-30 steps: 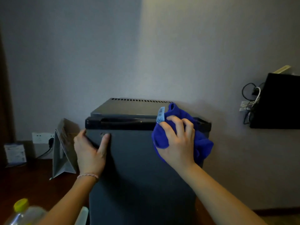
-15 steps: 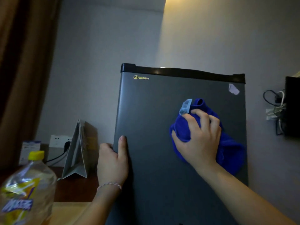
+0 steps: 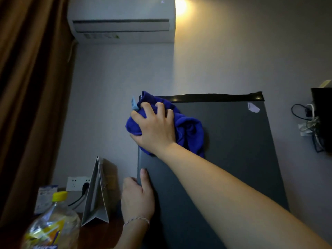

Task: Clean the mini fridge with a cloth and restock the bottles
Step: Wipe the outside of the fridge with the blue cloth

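Far left: a brown curtain (image 3: 27, 105) hangs down the whole side of the view.
Lower left corner: a clear plastic bottle (image 3: 52, 225) with a yellow cap stands close to the camera, blurred, its label unreadable.
Behind the bottle: a small white packet (image 3: 45, 198), a wall socket (image 3: 78, 183) with a dark plug in it, and a folded grey card stand (image 3: 96, 193) upright on a dark wooden surface (image 3: 106, 234), just beside the fridge's left edge.
Above: a white air conditioner (image 3: 122, 20) on the wall, with a warm light to its right.
Left hand (image 3: 138, 198): grips the left edge of the mini fridge (image 3: 233, 168), thumb flat on the closed grey door, fingers curled round the side.
Right hand (image 3: 154, 126): clenched on a bunched blue cloth (image 3: 188, 128), pressing it against the door's upper left corner; the forearm crosses the door diagonally.
Fridge door: a black strip runs along its top; a pale sticker scrap (image 3: 253, 107) sits near the upper right corner.
Open room: bare wall lies between fridge and right edge.
Far right: tangled cables (image 3: 309, 123) and a black box (image 3: 322, 121) on the wall.
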`<control>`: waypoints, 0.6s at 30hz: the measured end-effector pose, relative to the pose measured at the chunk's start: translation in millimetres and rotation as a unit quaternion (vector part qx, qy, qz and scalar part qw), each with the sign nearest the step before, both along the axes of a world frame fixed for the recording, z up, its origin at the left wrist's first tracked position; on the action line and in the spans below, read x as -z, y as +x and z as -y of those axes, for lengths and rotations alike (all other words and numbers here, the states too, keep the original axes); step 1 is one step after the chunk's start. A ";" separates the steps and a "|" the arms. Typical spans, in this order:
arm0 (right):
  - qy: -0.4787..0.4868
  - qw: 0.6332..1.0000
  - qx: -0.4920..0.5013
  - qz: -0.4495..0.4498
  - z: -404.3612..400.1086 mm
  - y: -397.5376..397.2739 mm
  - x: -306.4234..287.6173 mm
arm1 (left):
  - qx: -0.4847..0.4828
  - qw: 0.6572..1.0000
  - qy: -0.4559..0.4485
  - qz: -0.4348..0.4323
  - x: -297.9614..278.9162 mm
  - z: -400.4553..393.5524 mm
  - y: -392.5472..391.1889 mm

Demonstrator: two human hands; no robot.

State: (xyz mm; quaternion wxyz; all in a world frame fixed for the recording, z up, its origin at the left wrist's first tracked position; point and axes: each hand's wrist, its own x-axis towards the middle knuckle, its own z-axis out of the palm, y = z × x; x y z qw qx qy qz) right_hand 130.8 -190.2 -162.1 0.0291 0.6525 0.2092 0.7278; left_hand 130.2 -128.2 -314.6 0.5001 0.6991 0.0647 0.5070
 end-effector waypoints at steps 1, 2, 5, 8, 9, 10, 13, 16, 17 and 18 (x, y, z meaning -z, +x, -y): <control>-0.005 1.000 0.001 0.002 0.9 0.8 -0.1 | -0.004 1.000 0.002 -0.002 0.1 -0.4 -0.3; -0.011 1.000 0.002 0.006 2.5 2.0 0.0 | -0.007 1.000 0.004 -0.002 0.3 -1.1 -0.5; -0.040 0.999 -0.003 0.021 10.5 6.9 -2.8 | -0.018 1.000 0.011 0.006 0.5 -3.0 1.2; -0.057 0.998 -0.005 0.025 30.7 10.6 -7.9 | -0.026 0.999 0.016 0.011 1.9 -4.1 4.3; -0.050 0.999 -0.004 0.020 42.5 11.8 -9.6 | -0.030 0.999 0.019 0.015 3.2 -4.9 4.5; -0.033 0.999 -0.004 0.012 56.9 12.8 -11.0 | -0.032 0.999 0.021 0.017 4.8 -5.8 3.7; 0.043 0.999 0.002 -0.009 114.0 14.0 -13.0 | -0.022 0.999 0.019 0.014 8.4 -8.2 1.6; 0.129 0.991 0.007 -0.031 183.3 16.4 -5.1 | -0.009 1.000 0.015 0.026 7.1 -7.0 2.2; 0.173 0.984 0.002 -0.032 202.5 16.2 0.4 | -0.002 1.000 0.009 0.025 7.0 -5.6 2.5; 0.218 0.976 -0.002 -0.033 215.4 15.5 5.9 | 0.006 1.000 0.002 0.022 7.4 -4.1 2.4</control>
